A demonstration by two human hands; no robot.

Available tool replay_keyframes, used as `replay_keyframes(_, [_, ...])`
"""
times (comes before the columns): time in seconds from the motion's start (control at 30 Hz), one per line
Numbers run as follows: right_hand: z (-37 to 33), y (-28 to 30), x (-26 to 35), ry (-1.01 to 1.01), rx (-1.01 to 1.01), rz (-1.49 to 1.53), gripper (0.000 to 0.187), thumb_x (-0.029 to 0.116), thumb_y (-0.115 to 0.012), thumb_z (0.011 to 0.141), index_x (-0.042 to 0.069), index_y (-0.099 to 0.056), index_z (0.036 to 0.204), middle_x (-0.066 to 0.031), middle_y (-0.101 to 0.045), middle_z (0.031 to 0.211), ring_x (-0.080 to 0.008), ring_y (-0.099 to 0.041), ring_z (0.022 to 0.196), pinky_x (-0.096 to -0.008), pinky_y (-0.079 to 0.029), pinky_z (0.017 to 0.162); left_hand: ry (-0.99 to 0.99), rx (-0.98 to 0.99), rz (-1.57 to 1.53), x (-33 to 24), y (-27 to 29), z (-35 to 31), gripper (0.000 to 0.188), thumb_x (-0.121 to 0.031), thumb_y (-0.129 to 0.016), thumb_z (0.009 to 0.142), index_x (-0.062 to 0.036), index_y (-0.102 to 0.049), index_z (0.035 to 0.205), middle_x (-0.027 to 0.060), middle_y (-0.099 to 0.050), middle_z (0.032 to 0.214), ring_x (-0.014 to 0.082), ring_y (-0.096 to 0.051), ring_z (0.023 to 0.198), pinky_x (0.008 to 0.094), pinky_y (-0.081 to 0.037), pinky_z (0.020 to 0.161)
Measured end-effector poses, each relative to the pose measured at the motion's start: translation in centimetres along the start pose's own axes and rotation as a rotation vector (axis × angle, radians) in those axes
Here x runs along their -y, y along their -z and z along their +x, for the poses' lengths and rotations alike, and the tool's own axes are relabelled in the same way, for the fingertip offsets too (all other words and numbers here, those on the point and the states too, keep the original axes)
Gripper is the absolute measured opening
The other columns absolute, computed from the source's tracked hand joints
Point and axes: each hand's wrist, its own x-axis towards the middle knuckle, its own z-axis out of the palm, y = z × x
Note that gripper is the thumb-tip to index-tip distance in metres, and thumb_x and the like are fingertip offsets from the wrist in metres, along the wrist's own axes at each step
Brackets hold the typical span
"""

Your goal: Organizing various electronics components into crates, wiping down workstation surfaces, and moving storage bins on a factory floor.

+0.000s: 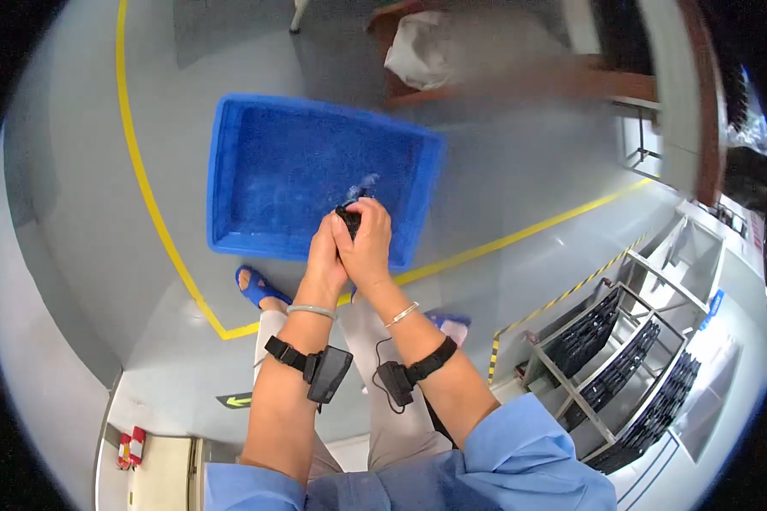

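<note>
My left hand (322, 254) and my right hand (369, 244) are pressed together over the near right part of a blue plastic tub (216, 183). Between them they grip a small black object (349, 220), mostly covered by my fingers, so its kind cannot be made out. Just beyond my fingertips shows a clear, shiny wisp (365, 184), perhaps thin plastic or water; which one I cannot tell. Both forearms reach in from the lower edge, each with a black strapped-on device.
The tub rests on a grey floor with yellow line markings (145, 183). My feet in blue sandals (256, 287) stand at its near side. At right is a metal rack (562, 375) holding rows of black parts. A brown-edged cart (520, 85) with a white bag (418, 51) stands beyond.
</note>
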Motion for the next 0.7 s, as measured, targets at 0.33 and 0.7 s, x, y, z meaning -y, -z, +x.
replay_keyframes(0.33, [3.0,5.8,-0.3,-0.916,0.205,0.958,0.057,0.052,-0.040,0.091,0.005,-0.054,0.120,-0.0118,-0.057,0.116,-0.0221,-0.052,0.108,-0.0337,-0.039,0.093,-0.091,-0.074,-0.029,-0.6,-5.5,-5.6,0.018,-0.027,-0.051,0.087,-0.0105,-0.058,0.087,0.0036,-0.062,0.081,0.0195,-0.061,0.076,0.0340,-0.052,0.069])
replay_keyframes(0.7, [1.2,9.1,8.9,0.226,0.222,0.472,0.028,0.025,-0.056,0.082,0.005,-0.062,0.101,-0.0146,-0.059,0.100,-0.0340,-0.053,0.100,-0.0411,-0.040,0.093,-0.125,0.015,-0.149,-1.9,-0.1,-5.3,0.022,-0.030,-0.053,0.085,-0.0126,-0.062,0.095,0.0058,-0.063,0.098,0.0209,-0.058,0.094,0.0338,-0.049,0.083])
